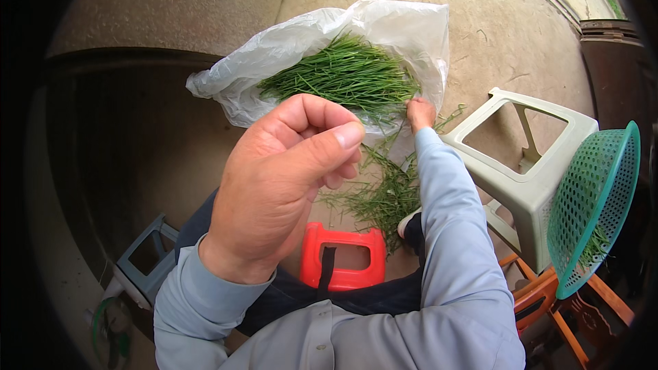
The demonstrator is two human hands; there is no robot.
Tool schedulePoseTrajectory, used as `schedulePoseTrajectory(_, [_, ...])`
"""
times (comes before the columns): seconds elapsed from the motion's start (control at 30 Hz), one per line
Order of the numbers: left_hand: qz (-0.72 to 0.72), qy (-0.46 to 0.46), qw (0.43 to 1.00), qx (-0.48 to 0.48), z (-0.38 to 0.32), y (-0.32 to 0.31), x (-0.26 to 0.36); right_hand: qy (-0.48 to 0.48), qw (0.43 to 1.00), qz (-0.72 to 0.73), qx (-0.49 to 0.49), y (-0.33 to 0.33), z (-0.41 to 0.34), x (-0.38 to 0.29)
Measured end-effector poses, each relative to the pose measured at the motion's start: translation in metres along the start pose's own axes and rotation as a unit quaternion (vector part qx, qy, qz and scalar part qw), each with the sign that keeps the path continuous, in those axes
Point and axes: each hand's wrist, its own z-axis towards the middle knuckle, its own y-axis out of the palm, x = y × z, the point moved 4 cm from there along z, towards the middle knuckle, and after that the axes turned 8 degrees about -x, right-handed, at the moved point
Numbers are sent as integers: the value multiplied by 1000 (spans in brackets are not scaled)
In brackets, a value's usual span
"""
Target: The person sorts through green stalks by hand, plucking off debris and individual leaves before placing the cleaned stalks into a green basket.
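Note:
My left hand (288,180) is raised large in the middle of the view, its thumb tip pressed to the curled index finger; no item shows between them. Beyond it, a heap of long thin green stalks (344,72), like garlic chives, lies on a crumpled white plastic bag (416,25) on the ground. My right hand (420,113) reaches down at the right end of the heap, touching the stalk ends. Its fingertips are partly hidden, so whether it grips any stalk is unclear. Below the bag lies a loose pile of green scraps (390,195).
A red plastic stool (354,280) stands between my legs. At the right, a cream plastic stool (534,190) is beside a tilted green perforated basket (581,200) with some greens inside. Wooden chair parts (570,313) are below it. A grey-blue stool (149,267) stands at the left.

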Motion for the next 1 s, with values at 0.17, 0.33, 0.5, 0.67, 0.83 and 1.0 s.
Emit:
schedulePoseTrajectory(0.17, [2,5,1000,-9,0,2,2,-122,986,109,41,-23,16,-23])
schedulePoseTrajectory(0.33, [-8,6,1000,3,-2,0,2,-75,745,574,-330,-10,14,-51])
schedulePoseTrajectory(0.5, [-1,9,1000,-3,1,1,3,-58,945,313,-73,-3,14,-52])
schedulePoseTrajectory(0.67, [-3,15,1000,-2,-2,-1,1,53,886,443,-125,13,13,-34])
schedulePoseTrajectory(0.83, [-15,6,1000,2,-1,-4,-1,36,939,339,-53,20,21,-23])
schedulePoseTrajectory(1.0, [-9,-1,1000,-10,0,-2,-3,46,903,428,20,27,40,-18])
